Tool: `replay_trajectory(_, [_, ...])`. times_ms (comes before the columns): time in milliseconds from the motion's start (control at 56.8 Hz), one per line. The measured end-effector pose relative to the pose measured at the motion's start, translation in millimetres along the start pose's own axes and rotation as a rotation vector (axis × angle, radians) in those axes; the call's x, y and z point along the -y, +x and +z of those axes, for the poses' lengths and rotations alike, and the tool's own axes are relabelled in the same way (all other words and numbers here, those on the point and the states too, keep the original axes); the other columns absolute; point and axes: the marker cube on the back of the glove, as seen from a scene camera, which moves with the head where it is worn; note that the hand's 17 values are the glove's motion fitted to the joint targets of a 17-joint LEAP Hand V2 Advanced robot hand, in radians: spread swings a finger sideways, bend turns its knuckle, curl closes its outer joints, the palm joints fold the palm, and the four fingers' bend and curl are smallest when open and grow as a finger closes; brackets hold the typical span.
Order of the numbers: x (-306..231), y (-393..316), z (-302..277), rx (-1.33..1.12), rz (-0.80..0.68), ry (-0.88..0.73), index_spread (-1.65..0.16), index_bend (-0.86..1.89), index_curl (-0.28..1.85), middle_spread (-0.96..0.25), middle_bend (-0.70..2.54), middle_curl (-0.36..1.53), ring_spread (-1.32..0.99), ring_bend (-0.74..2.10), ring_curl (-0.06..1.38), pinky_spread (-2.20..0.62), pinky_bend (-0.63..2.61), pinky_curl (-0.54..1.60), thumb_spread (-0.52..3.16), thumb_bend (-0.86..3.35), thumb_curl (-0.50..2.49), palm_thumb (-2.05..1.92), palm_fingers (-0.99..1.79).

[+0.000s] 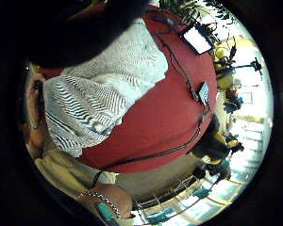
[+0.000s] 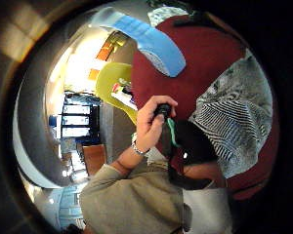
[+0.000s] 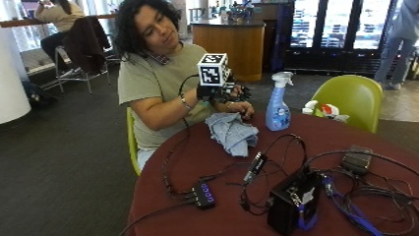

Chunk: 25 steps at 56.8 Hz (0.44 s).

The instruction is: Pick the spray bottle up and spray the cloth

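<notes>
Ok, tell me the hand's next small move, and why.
Probably reach the gloved right hand across to the spray bottle. The bottle stands upright and untouched on the table beside the cloth, while the hand is raised above the cloth.

The gloved right hand [image 3: 219, 92] is raised chest-high, the bare hand [image 3: 241, 109] touching its wrist.

The outside camera is looking across the round dark-red table [image 3: 216, 191] toward the seated person, near enough to be taking in most of the tabletop. Both palm cameras are looking down from above that table [image 1: 170, 117] — the little-finger-side one sitting close over the crumpled grey-blue striped cloth [image 1: 92, 101]. All three views are sharing this cloth [image 3: 232, 132] [image 2: 237, 117] and the red tabletop [image 2: 205, 58].
</notes>
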Motion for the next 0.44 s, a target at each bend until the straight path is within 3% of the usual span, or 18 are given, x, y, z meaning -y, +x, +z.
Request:
replay_trajectory(123, [-3.6, -4.5, -12.3, 0.014, -0.090, 0.053, -0.40, 0.19, 0.32, -0.01, 0.18, 0.33, -0.04, 0.33, 0.33, 0.19, 0.17, 0.31, 1.17, 0.00, 0.46, 0.67, 0.30])
replay_trajectory(440, [-2.6, -6.3, -17.7, -0.025, -0.079, 0.063, -0.41, 0.21, 0.35, -0.02, 0.16, 0.30, -0.06, 0.29, 0.32, 0.19, 0.19, 0.30, 1.18, -0.01, 0.44, 0.76, 0.32])
